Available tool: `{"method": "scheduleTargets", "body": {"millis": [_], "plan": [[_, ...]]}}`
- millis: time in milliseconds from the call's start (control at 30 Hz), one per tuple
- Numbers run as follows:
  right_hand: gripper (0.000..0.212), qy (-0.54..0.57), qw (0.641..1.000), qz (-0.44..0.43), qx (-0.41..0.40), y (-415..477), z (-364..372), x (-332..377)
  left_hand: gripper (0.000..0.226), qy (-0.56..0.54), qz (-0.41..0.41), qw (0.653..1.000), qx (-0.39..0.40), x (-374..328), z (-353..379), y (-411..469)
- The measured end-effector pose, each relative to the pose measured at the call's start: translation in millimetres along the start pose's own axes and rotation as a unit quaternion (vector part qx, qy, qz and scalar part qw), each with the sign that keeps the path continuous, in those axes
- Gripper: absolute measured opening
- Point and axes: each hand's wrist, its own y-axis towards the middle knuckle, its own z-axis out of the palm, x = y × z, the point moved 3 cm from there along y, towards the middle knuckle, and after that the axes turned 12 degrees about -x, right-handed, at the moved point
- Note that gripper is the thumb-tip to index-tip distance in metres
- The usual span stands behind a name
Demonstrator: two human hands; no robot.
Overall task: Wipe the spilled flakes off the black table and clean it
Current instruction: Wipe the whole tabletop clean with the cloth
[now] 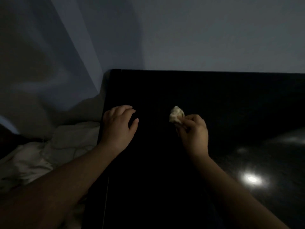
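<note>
The black table (165,162) fills the middle and right of the dim head view. My right hand (193,133) pinches a crumpled pale tissue (176,114) near the table's centre; the wad sticks out beyond my fingers. My left hand (118,126) rests on the tabletop near its left edge, fingers loosely bent and holding nothing. The scene is too dark for any flakes to show on the surface.
Pale crumpled bedding (49,151) lies left of the table, below its edge. A grey-blue wall (198,38) stands right behind the table's far edge. A bright light reflection (251,179) glares on the tabletop at lower right.
</note>
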Motion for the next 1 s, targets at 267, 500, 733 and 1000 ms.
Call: {"method": "scheduleTargets", "body": {"millis": [267, 500, 733, 1000], "plan": [[0.030, 0.103, 0.988, 0.021, 0.109, -69.6, -20.0, 23.7, 0.044, -0.041, -0.007, 0.999, 0.003, -12.2, -33.3, -90.5], [0.021, -0.045, 0.998, 0.052, -0.008, -22.8, -15.2, -5.5, 0.049, -0.048, -0.045, 0.998, 0.005, -2.6, -31.4, -103.8], [0.033, 0.083, 0.990, 0.025, 0.107, -116.0, -22.3, 21.8, 0.048, -0.006, -0.018, 1.000, 0.006, -3.5, -32.3, -105.1], [0.010, -0.025, 0.997, 0.057, -0.035, -72.1, -42.6, -4.4, 0.049, -0.003, -0.016, 1.000, 0.011, -2.7, -31.6, -105.0]]}}
